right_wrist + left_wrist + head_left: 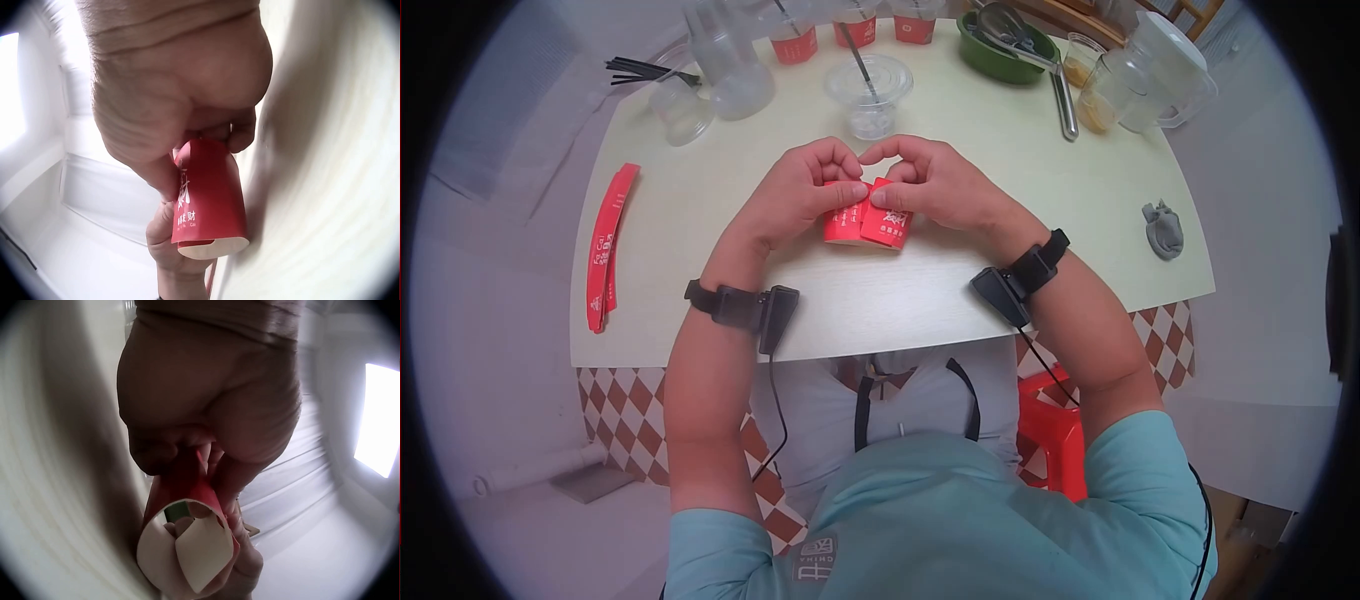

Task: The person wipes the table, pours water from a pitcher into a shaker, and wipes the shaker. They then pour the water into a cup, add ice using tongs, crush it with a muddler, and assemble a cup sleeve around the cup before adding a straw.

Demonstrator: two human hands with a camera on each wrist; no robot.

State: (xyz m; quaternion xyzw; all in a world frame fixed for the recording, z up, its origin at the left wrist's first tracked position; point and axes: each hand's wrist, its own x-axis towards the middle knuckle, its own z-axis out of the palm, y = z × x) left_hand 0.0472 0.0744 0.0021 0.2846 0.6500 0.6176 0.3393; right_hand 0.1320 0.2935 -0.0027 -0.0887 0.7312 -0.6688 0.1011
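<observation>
Both hands hold a red paper cup sleeve (843,226) with white lettering over the middle of the table. My left hand (800,190) pinches one end of it, the thumb on the outer face. The other end is pinched by my right hand (948,188), and the two ends overlap near the thumbs. Seen in the left wrist view, the sleeve (181,487) is curled into a loop with a white inside. White characters show on the sleeve (215,194) in the right wrist view. Just beyond the fingers stands a clear plastic cup (870,123) with a lid and a dark straw.
Flat red sleeves (605,250) lie at the left. Behind are black straws (645,72), stacked clear cups (738,85) and red-sleeved cups (794,46). A green bowl (1015,70) with a metal utensil, a clear pitcher (1145,85) and a grey cloth (1163,230) are on the right.
</observation>
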